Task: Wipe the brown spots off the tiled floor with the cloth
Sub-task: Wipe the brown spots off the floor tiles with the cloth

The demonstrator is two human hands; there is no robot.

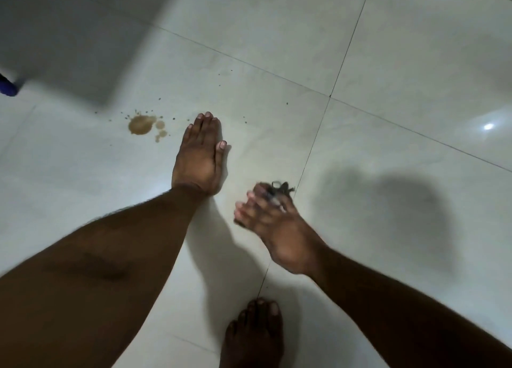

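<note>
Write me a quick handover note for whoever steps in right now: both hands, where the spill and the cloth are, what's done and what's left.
Left hand: flat on the tiled floor, fingers straight, just right of the spill.
Right hand: raised, blurred, with a small dark frayed cloth at its fingertips; the grip is unclear.
Brown spots: one large puddle with smaller drops beside it, and fine specks scattered toward the tile joint.
Done: nothing visibly wiped.
Left: bring the cloth across to the puddle, wipe it, then the specks.

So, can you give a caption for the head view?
Left hand flat on tiled floor beside brown spots; blurred right hand grips dark frayed cloth.
</note>
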